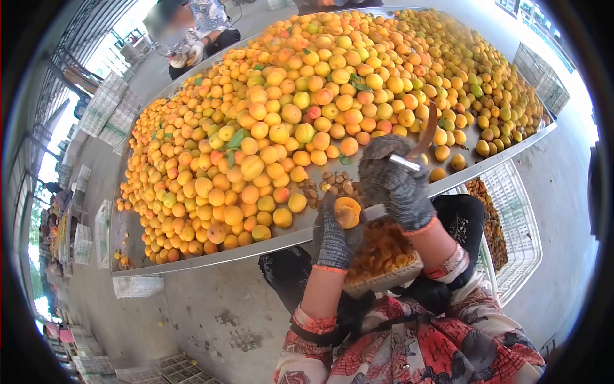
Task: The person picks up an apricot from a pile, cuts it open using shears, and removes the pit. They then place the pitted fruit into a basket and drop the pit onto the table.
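Note:
My left hand (334, 233), in a grey knit glove with an orange cuff, is closed around a cut apricot (347, 212) whose orange flesh faces up. My right hand (398, 182), gloved alike, is closed on a curved knife (428, 131); its brownish blade points up and away, and a silver part shows by the fingers. Between the hands and the heap of whole apricots (275, 134), several brown pits (336, 184) lie on the metal table. Below the hands, a white basket (384, 276) of apricot halves (382, 251) sits between my knees.
The table's raised metal rim (211, 261) runs in front of my lap. To the right stands a white plastic crate (521, 224) with brown pieces (489, 224) beside it. Another person (198, 35) sits at the far left edge. Stacked crates (105, 105) stand at left.

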Tool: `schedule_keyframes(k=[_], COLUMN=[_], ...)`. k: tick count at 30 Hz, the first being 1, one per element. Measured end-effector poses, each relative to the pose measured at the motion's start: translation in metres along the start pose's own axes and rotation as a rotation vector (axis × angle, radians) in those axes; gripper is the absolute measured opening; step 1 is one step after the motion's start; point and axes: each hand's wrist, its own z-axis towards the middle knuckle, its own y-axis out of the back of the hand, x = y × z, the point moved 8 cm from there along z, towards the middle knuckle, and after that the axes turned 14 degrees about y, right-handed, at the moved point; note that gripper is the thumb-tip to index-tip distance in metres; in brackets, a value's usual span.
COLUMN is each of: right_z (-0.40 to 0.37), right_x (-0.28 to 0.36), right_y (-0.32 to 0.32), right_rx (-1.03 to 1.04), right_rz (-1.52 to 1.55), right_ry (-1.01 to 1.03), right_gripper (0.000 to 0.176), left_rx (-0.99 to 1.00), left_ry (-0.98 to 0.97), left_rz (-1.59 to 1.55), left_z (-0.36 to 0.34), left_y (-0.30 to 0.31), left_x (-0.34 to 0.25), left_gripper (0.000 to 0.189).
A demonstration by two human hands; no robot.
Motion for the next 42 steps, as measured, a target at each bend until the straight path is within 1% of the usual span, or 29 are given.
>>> schedule_keyframes(k=[1,2,4,5,6,8,9,12,15,16,17,18,21,22,23,24,25,26,28,30,31,32,34,35,36,38,39,41,42], right_z=[-0.003,-0.005,-0.022,-0.028,-0.034,-0.054,-0.061,-0.061,-0.063,-0.065,-0.065,-0.066,-0.067,-0.071,-0.074,-0.073,-0.072,-0.07,-0.068,-0.069,-0.061,-0.051,-0.036,-0.026,-0.016,0.01,0.016,0.028,0.033], right_x=[-0.007,-0.003,-0.002,-0.006,-0.008,-0.013,-0.018,-0.012,-0.013,-0.013,-0.011,-0.007,-0.006,-0.008,-0.005,-0.003,-0.003,0.0,0.003,0.001,0.009,0.011,0.002,-0.005,-0.011,-0.023,-0.033,-0.062,-0.071], right_y=[0.009,0.001,-0.013,-0.022,-0.019,-0.037,-0.023,-0.02,-0.013,-0.008,-0.007,-0.008,-0.01,-0.011,-0.007,-0.001,0.0,0.009,0.027,0.045,0.049,0.053,0.073,0.081,0.09,0.093,0.106,0.118,0.126], right_rx=[-0.053,-0.047,0.338,0.732,0.733,0.994,0.892,0.818,0.861,0.857,0.873,0.887,0.847,0.846,0.718,0.591,0.59,0.415,0.074,-0.246,-0.305,-0.305,-0.098,0.004,0.003,0.285,0.286,0.657,0.664], right_rz=[0.149,0.155,-1.04,-1.467,-1.468,-1.446,-1.49,-1.448,-1.447,-1.453,-1.495,-1.534,-1.477,-1.479,-1.453,-1.426,-1.429,-1.252,-0.884,-0.504,-0.66,-0.66,-1.123,-1.217,-1.216,-1.525,-1.524,-1.87,-1.865], right_ry=[-0.137,-0.137,-0.364,-0.397,-0.393,-0.013,-0.157,-0.256,-0.299,-0.3,-0.212,-0.122,-0.089,-0.093,-0.112,-0.128,-0.125,-0.151,-0.194,-0.224,-0.185,-0.185,-0.581,-0.583,-0.585,-0.477,-0.478,-0.36,-0.364], right_gripper=[0.033,0.033,0.033,0.035,0.035,0.042,0.048,0.049,0.048,0.048,0.047,0.045,0.042,0.042,0.035,0.029,0.029,0.026,0.021,0.016,0.017,0.017,0.023,0.032,0.032,0.039,0.039,0.045,0.045], left_rx=[0.035,0.069,0.04,0.012,0.014,0.144,0.142,0.128,0.012,-0.054,-0.12,-0.119,-0.097,-0.014,0.07,0.071,-0.015,-0.103,-0.165,-0.055,-0.008,-0.008,0.06,0.134,0.132,0.17,0.168,0.089,0.083], left_ry=[-0.212,-0.421,-0.353,-0.276,-0.278,-0.11,-0.109,-0.062,-0.065,-0.087,-0.109,-0.104,-0.108,-0.003,0.099,0.101,0.017,-0.067,-0.078,-0.236,-0.372,-0.372,-0.543,-0.975,-0.973,-1.267,-1.266,-0.926,-0.924], left_rz=[0.202,0.405,0.37,0.336,0.337,0.24,0.24,0.156,0.312,0.356,0.399,0.4,0.328,0.19,0.053,0.056,0.021,-0.016,0.012,0.217,0.516,0.516,1.177,1.565,1.566,1.999,1.998,1.745,1.741], left_z=[0.015,0.017,-0.015,-0.027,-0.033,-0.033,-0.031,-0.019,-0.017,-0.018,-0.019,-0.022,-0.038,-0.043,-0.044,-0.04,-0.032,-0.028,-0.016,0.012,-0.007,-0.014,-0.03,-0.032,-0.036,-0.053,-0.052,-0.033,-0.032], left_y=[0.015,0.017,-0.002,-0.009,-0.012,-0.021,-0.019,-0.009,0.0,0.001,0.0,-0.004,-0.019,-0.026,-0.031,-0.03,-0.019,-0.008,0.012,0.04,0.031,0.035,0.021,0.023,0.023,0.011,0.012,0.025,0.024], left_x=[-0.016,-0.028,-0.028,-0.024,-0.025,-0.011,-0.009,-0.001,0.004,0.005,0.006,0.009,0.015,0.022,0.029,0.03,0.025,0.02,0.014,-0.004,-0.013,-0.011,0.0,0.011,0.01,0.03,0.029,0.014,0.013], left_gripper=[0.03,0.03,0.03,0.029,0.029,0.028,0.028,0.031,0.034,0.035,0.037,0.037,0.037,0.037,0.037,0.037,0.038,0.038,0.038,0.037,0.033,0.033,0.024,0.022,0.022,0.025,0.025,0.03,0.03])
